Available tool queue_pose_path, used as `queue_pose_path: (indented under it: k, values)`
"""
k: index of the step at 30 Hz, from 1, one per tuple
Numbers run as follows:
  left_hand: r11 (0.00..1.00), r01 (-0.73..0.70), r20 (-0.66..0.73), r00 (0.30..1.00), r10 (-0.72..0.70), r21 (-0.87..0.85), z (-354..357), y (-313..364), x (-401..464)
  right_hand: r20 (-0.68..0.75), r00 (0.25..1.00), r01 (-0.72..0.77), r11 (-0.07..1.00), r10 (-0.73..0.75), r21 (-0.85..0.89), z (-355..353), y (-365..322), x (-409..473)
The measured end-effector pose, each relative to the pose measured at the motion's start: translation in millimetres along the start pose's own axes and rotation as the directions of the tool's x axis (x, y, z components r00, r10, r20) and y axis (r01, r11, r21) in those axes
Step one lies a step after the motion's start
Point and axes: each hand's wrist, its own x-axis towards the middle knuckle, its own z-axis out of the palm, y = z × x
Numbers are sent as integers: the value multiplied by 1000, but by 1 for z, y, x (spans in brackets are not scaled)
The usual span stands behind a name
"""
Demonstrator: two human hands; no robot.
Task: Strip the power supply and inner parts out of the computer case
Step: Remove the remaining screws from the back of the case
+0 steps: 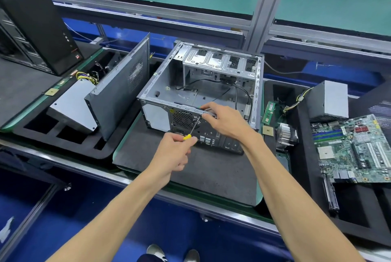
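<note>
Currently I watch left hand (174, 151) gripping screwdriver (191, 129) at rear of computer case (201, 92) on tabletop; right hand (224, 119) pinching top rail. Risk: tip slips off screw, jabs fingers.

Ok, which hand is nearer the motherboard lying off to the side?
Right. The right hand rests on the case's rear top edge, on the side toward the motherboard. The left hand grips the screwdriver lower down, farther from it.
</note>
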Motion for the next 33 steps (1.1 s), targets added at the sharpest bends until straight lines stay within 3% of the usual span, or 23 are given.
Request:
queue_pose_path:
  k: [3, 7, 13, 20, 33]
  values:
    - [983, -61, -113, 990, 81, 172, -1, -5, 0, -5, 1000, -3, 1000, 3, -3, 1, 0, 0]
    - [912, -166, -163, 957, 241, 374, -2, -9, 1, -15, 1000, -4, 1000, 4, 3, 1, -1, 0]
    - [988, -53, -99, 993, 68, 142, 6, -10, -1, -21, 1000, 2, 1000, -2, -8, 0, -2, -1]
    - [980, 122, 27, 992, -120, -156, 14, 1, -4, -35, 999, -3, 1000, 2, -20, 2, -3, -2]
    - [998, 35, -144, 989, -43, -57, 12, -1, -9, -38, 999, 11, 1000, -12, -28, 1, -2, -1]
